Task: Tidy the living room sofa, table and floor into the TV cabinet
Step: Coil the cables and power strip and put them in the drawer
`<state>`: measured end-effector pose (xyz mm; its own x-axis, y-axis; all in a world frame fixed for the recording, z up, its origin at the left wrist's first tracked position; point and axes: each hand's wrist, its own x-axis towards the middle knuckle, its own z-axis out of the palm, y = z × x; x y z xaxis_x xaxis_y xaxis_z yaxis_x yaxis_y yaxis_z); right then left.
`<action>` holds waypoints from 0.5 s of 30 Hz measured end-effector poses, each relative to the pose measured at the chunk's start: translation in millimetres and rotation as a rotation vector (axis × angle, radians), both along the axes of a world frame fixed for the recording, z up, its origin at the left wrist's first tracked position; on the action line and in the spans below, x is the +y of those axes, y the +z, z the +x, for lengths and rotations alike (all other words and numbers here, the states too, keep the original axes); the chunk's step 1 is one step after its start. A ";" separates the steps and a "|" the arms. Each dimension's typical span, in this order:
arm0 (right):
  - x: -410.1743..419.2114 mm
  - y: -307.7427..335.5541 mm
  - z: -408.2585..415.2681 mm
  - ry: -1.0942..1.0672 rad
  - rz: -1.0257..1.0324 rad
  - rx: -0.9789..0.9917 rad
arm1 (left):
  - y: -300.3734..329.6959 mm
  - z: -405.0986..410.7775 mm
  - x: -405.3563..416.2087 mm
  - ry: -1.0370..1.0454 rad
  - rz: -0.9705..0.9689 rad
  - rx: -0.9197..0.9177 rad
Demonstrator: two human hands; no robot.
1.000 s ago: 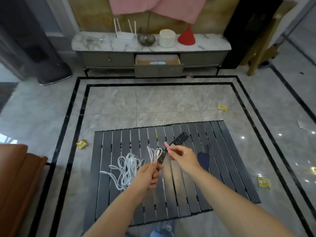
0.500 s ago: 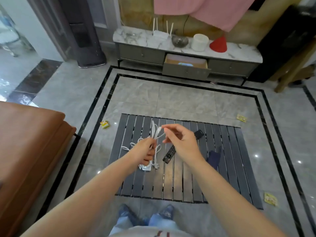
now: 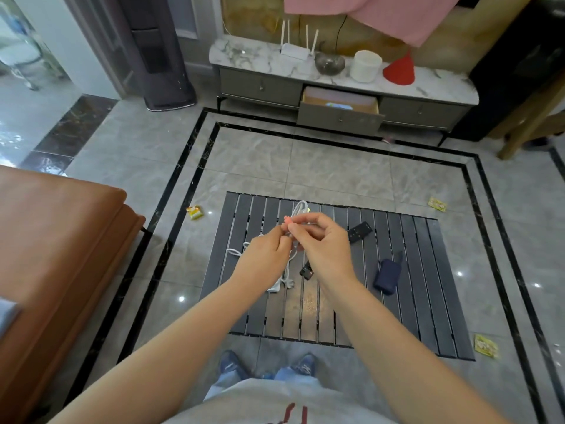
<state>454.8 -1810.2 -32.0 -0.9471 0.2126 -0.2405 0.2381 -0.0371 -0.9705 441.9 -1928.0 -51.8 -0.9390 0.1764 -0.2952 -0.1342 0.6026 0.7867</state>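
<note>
Head view shows both hands raised over the dark slatted low desk [image 3: 351, 316], working the long white cable [image 3: 300, 209]. The left hand [image 3: 263, 258] grips the gathered bundle, whose loops and plug end dangle beneath it to just above the slats. The right hand [image 3: 321, 249] pinches a short stretch of cable near its pink-tipped end, fingers curled, right beside the left.

Compared with 1.0 s ago, the cable is lifted almost wholly off the desk, where it lay spread in loose loops; the hands have closed together and risen. That suggests the coiling is nearly done and the bundle will soon be ready to carry.

The view has also swung: the brown leather sofa [image 3: 61, 255] fills much more of the left side, and the person's blue shoes now show at the bottom.

Left on the desk are 2 black remote controls [image 3: 359, 232] and a dark blue pouch [image 3: 387, 276]. 3 yellow wrappers [image 3: 195, 212] lie on the tiled floor. The grey marble-topped TV cabinet [image 3: 260, 85] stands well apart, its middle drawer [image 3: 339, 113] pulled open.
</note>
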 end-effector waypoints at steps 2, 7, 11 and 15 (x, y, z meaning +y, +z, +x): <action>-1.1 0.7 3.8 -0.070 -0.011 0.017 | 1.7 3.2 0.0 0.014 0.008 0.043; -7.2 3.3 14.9 -0.145 -0.039 -0.012 | 10.7 14.1 8.9 0.081 0.066 0.075; -9.6 10.4 24.5 -0.288 -0.135 -0.064 | 14.3 24.8 16.1 0.175 0.153 0.066; -7.1 10.9 34.2 -0.384 -0.224 -0.127 | 16.5 30.0 21.7 0.242 0.280 0.019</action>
